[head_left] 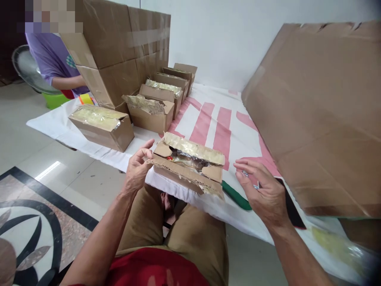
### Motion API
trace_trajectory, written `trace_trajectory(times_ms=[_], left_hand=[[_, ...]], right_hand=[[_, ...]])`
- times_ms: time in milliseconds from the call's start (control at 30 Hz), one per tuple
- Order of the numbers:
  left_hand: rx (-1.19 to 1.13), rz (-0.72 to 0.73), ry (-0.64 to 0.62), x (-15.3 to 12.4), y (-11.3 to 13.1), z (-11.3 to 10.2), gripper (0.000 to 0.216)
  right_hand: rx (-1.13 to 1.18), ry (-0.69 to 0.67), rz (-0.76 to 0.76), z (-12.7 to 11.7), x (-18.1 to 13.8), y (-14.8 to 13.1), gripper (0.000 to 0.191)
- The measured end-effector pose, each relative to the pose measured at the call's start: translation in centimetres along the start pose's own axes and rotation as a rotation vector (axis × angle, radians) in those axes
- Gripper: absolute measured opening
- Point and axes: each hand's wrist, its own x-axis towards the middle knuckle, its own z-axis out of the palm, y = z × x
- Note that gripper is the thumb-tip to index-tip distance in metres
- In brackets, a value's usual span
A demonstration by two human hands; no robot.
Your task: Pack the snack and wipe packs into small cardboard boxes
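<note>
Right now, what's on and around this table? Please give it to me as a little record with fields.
Left hand: at the left end of the open box; grip unclear
Right hand: off the box, fingers and thumb apart
Box state: flaps ragged, contents partly showing
Near its right end: a dark green object
Beyond: a row of boxes
Far right: a large carton
Other person: purple sleeve beside stacked cartons

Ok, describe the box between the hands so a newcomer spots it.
Find the cloth-covered table. At its near edge, between left hand and right hand, sits a small cardboard box. Unlike the boxes farther back, its torn top shows dark contents.
</note>
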Motion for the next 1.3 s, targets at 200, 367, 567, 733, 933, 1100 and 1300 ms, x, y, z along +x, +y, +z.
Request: trace_trajectory(times_ms=[200,367,567,733,933,1100,1300], left_hand=[[0.078,0.073,-0.018,-0.8,-0.8,-0.5,0.045],[0.040,0.080,-0.039,-1.7,-0.2,-0.1,0.044],[0.132,0.073,-0.078,-2.4,0.2,-0.9,0.038],[0.169,0.077,-0.207,-2.0,0.4,-2.6,0.020],[0.012,-0.038,-0.098,0.7,0.3,-4.6,0.027],[0.113,-0.051,0.160,6.9,-2.2,-6.2,0.039],[0.180,-0.054,0.348,11.7,-4.1,-9.9,0.045]], right_hand=[[-0.134,-0.252,-0.097,2.9,4.9,-1.3,0.043],[-0.222,-0.367,-0.124,4.5,7.3,-1.7,0.030],[-0.411,-0.293,-0.050,4.7,10.6,0.0,0.039],[-0.615,-0.275,-0.129,7.0,12.4,1.1,0.035],[-0.399,-0.434,-0.123,7.1,11.5,1.2,0.035],[-0.298,-0.423,-0.135,7.0,10.1,1.2,0.042],[-0.326,-0.445,-0.092,7.3,9.2,1.0,0.040]])
